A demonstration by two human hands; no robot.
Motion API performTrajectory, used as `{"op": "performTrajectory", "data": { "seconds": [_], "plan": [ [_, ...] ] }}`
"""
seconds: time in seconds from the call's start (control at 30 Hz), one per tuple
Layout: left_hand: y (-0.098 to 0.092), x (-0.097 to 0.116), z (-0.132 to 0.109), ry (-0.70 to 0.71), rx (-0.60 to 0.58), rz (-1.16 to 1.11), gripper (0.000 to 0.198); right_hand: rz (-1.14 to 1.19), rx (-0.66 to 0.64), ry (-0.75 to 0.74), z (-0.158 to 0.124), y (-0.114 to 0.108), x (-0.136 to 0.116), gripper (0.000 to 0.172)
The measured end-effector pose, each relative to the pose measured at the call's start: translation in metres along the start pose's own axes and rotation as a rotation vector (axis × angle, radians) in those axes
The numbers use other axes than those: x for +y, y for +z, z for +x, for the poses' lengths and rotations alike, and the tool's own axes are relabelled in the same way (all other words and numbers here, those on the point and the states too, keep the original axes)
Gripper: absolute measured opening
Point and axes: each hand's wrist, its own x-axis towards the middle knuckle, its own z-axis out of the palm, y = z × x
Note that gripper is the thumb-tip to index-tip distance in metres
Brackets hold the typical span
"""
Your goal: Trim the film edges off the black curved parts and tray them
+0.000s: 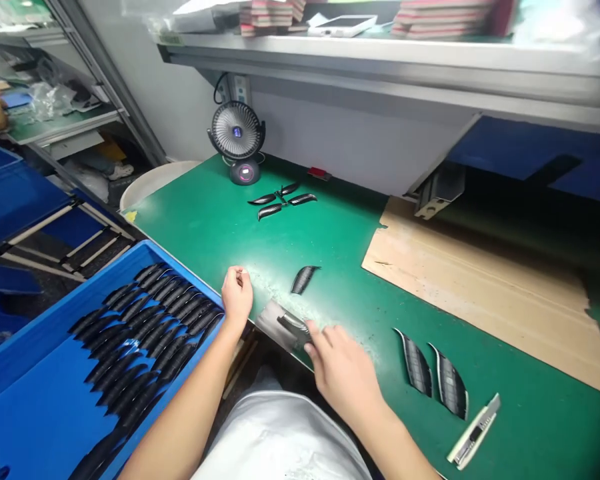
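Right hand point(343, 377), fingers spread, rests on a curved black-and-silver strip point(293, 323) atop a grey sheet point(270, 320) at the green bench point(220, 207) edge; left hand point(237, 297) pinches fingertips together beside a blue tray point(185, 273) of black strips point(145, 327).

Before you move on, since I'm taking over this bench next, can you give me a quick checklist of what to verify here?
1. Utility knife blade retracted: cannot tell, too small to see.
2. Black curved pieces inside the blue tray: ok.
3. Grey pad set back from the front edge of the green mat: not ok, it sits right at the edge.
4. Left hand empty: cannot tell, the fingertips are pinched together.
5. Loose curved piece apart from the right hand: ok.
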Motion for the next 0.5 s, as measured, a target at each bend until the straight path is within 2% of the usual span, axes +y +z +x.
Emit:
{"op": "performTrajectory", "data": {
  "seconds": [0.1,0.2,0.3,0.4,0.5],
  "plan": [
    [0.007,0.031,0.005,0.271,-0.244,-0.004,0.029,0.001,0.105,0.17,0.007,-0.002,0.033,0.03],
    [0.023,0.06,0.001,0.456,-0.442,0.026,0.029,-0.019,0.105,0.229,0.009,0.014,0.058,0.029],
    [0.035,0.075,-0.017,0.549,-0.564,0.064,0.032,-0.005,0.123,0.27,0.009,0.032,0.06,0.033],
    [0.035,0.079,-0.044,0.644,-0.659,0.109,0.035,0.017,0.144,0.327,0.001,0.039,0.049,0.037],
    [0.028,0.083,-0.065,0.717,-0.66,0.19,0.037,0.019,0.179,0.441,-0.024,0.036,0.05,0.039]
  ]
}}
